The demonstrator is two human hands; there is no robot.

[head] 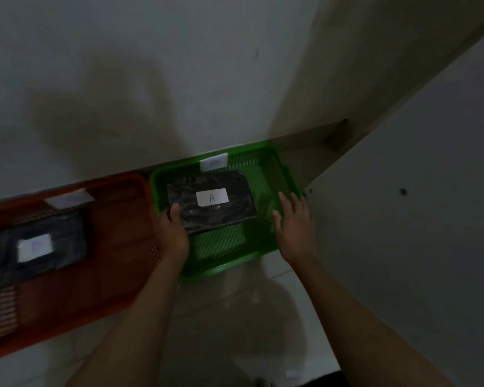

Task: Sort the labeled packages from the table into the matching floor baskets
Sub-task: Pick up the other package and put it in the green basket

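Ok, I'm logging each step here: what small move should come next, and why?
Probably let go: the left hand grips the near left corner of the black package labelled A, which already sits inside the green basket. The right hand is open beside it.

A: State the basket positions.
B: Two baskets sit side by side on the floor against the wall; the left basket (118,247) touches the right basket (277,174).
A: Contents?
B: One package (37,247) lies in the left basket. One package marked A (211,201) lies in the right basket, toward its left wall.
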